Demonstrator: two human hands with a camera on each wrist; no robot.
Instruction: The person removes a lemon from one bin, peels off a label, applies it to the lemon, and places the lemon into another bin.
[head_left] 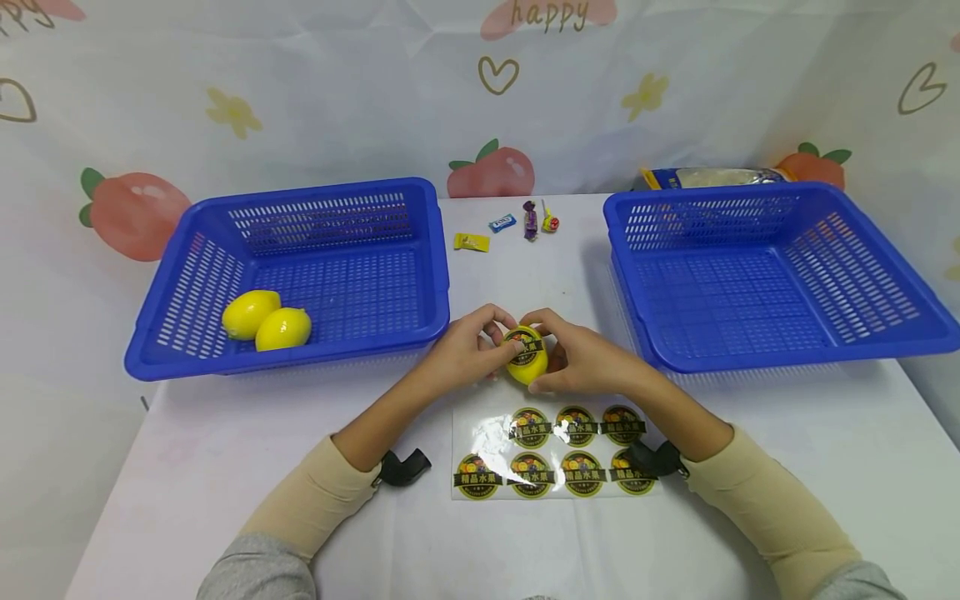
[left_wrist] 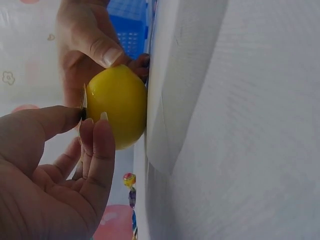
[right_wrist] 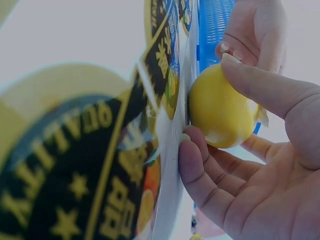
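Observation:
A yellow lemon (head_left: 530, 372) is between my two hands above the table, and a round black-and-gold fruit sticker (head_left: 528, 336) lies against its top. My right hand (head_left: 588, 357) holds the lemon from the right, thumb on the near side and fingers curled round the far side. From the left, my left hand (head_left: 468, 350) pinches the sticker at its left part, its thumb on the printed face and its fingertips close against the lemon (left_wrist: 120, 105). One sticker edge (right_wrist: 263, 117) stands off the lemon's skin in the right wrist view.
Below the hands lies a glossy sticker sheet (head_left: 480, 425) with several round stickers. Two lemons (head_left: 283, 328) sit in the left blue basket (head_left: 345, 342); another blue basket (head_left: 787, 357) stands at right. Wrapped candies (head_left: 472, 242) lie behind, and a plastic packet (head_left: 712, 177) behind the right basket.

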